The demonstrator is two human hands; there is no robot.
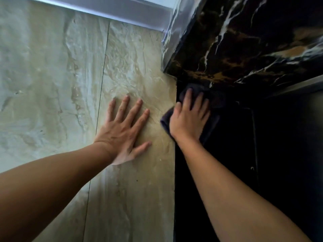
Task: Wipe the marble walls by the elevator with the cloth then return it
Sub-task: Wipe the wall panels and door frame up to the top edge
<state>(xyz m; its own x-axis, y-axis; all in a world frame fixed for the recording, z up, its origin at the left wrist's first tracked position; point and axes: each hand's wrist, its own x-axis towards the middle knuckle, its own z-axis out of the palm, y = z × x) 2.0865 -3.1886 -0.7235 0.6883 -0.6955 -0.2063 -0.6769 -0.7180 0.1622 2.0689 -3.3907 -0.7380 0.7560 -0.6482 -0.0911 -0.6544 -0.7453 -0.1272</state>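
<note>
Pressing flat against the black marble panel (227,172): one dark cloth (166,121), purplish-grey and bunched, held high up just under a projecting block of black marble (244,41) veined in white and gold. The cloth's edges show to the left of, below and beyond the fingers of the hand on it.

Right hand (189,119): laid on top of the cloth, palm to the wall, fingers extended and slightly spread, pushing the fabric onto the stone rather than gripping it. Its forearm (236,189) is bare and rises from the lower right.

Left hand (125,130): empty, wide open, all five digits splayed, palm flat on the beige marble wall (52,75) just beside the cloth, not touching it. Its forearm (52,186) is bare and enters from the lower left.

Beige marble wall: polished, with cloudy cream and tan veining. It meets the black panel along a straight vertical edge between the two hands. A thin dark joint line (103,75) runs down it to the left of the left hand.

Silvery trim strip (104,9): runs along the top of the beige wall as far as the veined block.

Grey band (297,86): slants under the veined block at the right; what it is cannot be told.
</note>
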